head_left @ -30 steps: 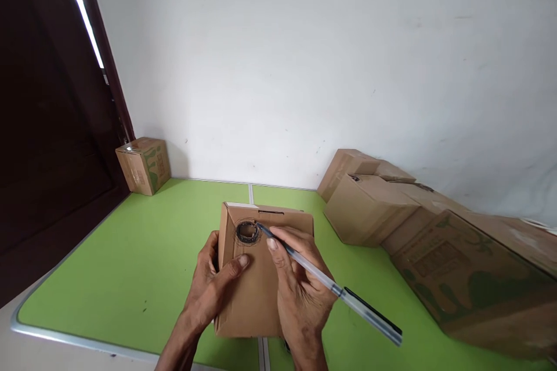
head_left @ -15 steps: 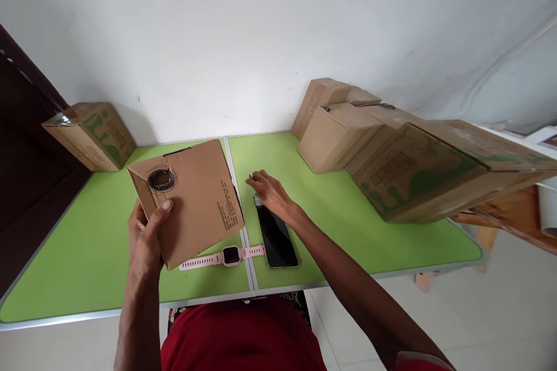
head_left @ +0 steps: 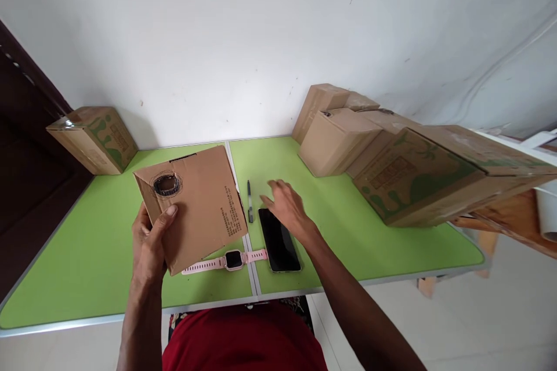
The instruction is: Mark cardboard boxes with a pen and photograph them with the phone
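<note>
My left hand (head_left: 150, 240) grips a flat brown cardboard box (head_left: 202, 203) by its left edge, thumb on top. Near the box's upper left corner is a hole ringed with dark scribbled pen lines. My right hand (head_left: 285, 203), slightly blurred, hovers above the top end of a black smartphone (head_left: 278, 243) with its fingers apart and nothing in them. Just left of that hand a pen (head_left: 249, 202) lies on the green table (head_left: 331, 249). A pink-strapped smartwatch (head_left: 234, 259) lies stretched out below the box, its strap end beside the phone.
One cardboard box (head_left: 98, 139) with green print stands at the back left. Several more boxes, among them a plain one (head_left: 337, 142) and a large printed one (head_left: 418, 177), stand at the right. A white wall (head_left: 195, 52) rises behind the table.
The pen, earlier at my right hand's fingers, now lies on the table. My right hand has let go and moved a little to the right. The left hand still holds the box.
</note>
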`<state>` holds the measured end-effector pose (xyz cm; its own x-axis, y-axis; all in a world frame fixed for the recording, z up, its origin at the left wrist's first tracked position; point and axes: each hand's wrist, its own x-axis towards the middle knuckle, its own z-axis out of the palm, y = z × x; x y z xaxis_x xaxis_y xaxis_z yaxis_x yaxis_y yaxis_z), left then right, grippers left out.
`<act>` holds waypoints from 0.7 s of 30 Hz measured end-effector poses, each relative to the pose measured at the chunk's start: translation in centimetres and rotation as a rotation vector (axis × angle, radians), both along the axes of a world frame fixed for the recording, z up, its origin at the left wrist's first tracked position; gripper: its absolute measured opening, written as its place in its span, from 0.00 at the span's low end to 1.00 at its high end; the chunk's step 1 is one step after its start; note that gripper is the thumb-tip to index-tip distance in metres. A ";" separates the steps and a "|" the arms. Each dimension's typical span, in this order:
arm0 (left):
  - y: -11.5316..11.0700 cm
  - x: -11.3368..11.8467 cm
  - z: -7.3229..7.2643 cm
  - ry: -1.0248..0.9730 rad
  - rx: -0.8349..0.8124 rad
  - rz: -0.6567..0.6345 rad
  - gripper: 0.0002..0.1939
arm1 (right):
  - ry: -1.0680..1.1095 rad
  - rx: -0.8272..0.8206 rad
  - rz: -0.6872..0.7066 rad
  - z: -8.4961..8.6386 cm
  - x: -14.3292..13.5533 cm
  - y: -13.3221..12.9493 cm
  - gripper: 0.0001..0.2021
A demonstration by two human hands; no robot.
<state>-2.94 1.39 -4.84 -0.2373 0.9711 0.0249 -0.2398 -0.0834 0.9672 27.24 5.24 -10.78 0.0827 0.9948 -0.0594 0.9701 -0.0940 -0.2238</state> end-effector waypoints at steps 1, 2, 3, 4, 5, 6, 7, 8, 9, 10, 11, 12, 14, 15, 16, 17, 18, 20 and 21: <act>0.0 0.0 0.0 -0.008 -0.003 0.001 0.27 | 0.012 -0.040 -0.079 0.2 0.0 -1.8 0.24; 0.0 0.0 -0.1 -0.016 -0.004 0.001 0.27 | 0.025 -0.087 -0.150 0.3 -0.3 -3.7 0.28; 0.0 0.1 -0.1 -0.022 -0.005 -0.003 0.27 | 0.038 -0.132 -0.212 0.1 -0.8 -5.4 0.32; 0.0 0.2 -0.1 -0.025 -0.004 -0.009 0.28 | 0.050 -0.161 -0.262 -0.1 -1.4 -6.9 0.36; 0.0 0.3 -0.2 -0.026 -0.002 -0.018 0.28 | 0.064 -0.177 -0.301 -0.4 -2.1 -8.1 0.37; 0.0 0.5 -0.1 -0.024 -0.001 -0.030 0.29 | 0.081 -0.185 -0.334 -0.8 -2.9 -9.0 0.37; -0.1 0.6 -0.1 -0.020 -0.004 -0.042 0.29 | 0.101 -0.185 -0.362 -1.2 -3.6 -9.5 0.36; -0.2 0.8 0.0 -0.016 -0.008 -0.054 0.31 | 0.124 -0.183 -0.387 -1.5 -4.1 -9.7 0.35; -0.3 0.8 0.2 -0.011 -0.013 -0.065 0.32 | 0.152 -0.180 -0.411 -1.8 -4.3 -9.7 0.36; -0.5 0.9 0.4 -0.007 -0.015 -0.073 0.34 | 0.182 -0.177 -0.430 -2.0 -4.3 -9.5 0.36; -0.7 0.9 0.5 -0.005 -0.018 -0.079 0.36 | 0.215 -0.174 -0.445 -2.1 -4.1 -9.2 0.37; -0.9 0.9 0.7 -0.006 -0.020 -0.080 0.37 | 0.253 -0.171 -0.452 -2.2 -3.6 -9.0 0.37; -1.2 0.9 0.9 -0.009 -0.026 -0.072 0.39 | 0.347 -0.173 -0.434 -2.3 -2.3 -8.6 0.30; -1.3 0.9 0.9 -0.015 -0.028 -0.062 0.38 | 0.395 -0.177 -0.414 -2.3 -1.6 -8.5 0.25; -1.3 0.9 0.9 -0.023 -0.029 -0.055 0.38 | 0.431 -0.181 -0.385 -2.3 -1.0 -8.6 0.21; -1.3 1.0 0.8 -0.033 -0.030 -0.056 0.37 | 0.476 -0.178 -0.360 -2.3 -0.4 -8.7 0.19; -1.2 1.0 0.6 -0.044 -0.030 -0.062 0.36 | 0.545 -0.167 -0.348 -2.4 0.1 -9.0 0.19; -0.9 1.1 0.2 -0.064 -0.032 -0.078 0.36 | 0.789 -0.124 -0.366 -2.8 0.9 -9.7 0.22; -0.7 1.2 0.0 -0.071 -0.031 -0.084 0.37 | 0.966 -0.105 -0.398 -3.0 1.3 -10.1 0.24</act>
<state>-1.72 0.67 -4.82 -0.1555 0.9876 -0.0197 -0.3126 -0.0302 0.9494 28.52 -4.91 -13.80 0.2740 0.8925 -0.3583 0.2781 -0.4302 -0.8588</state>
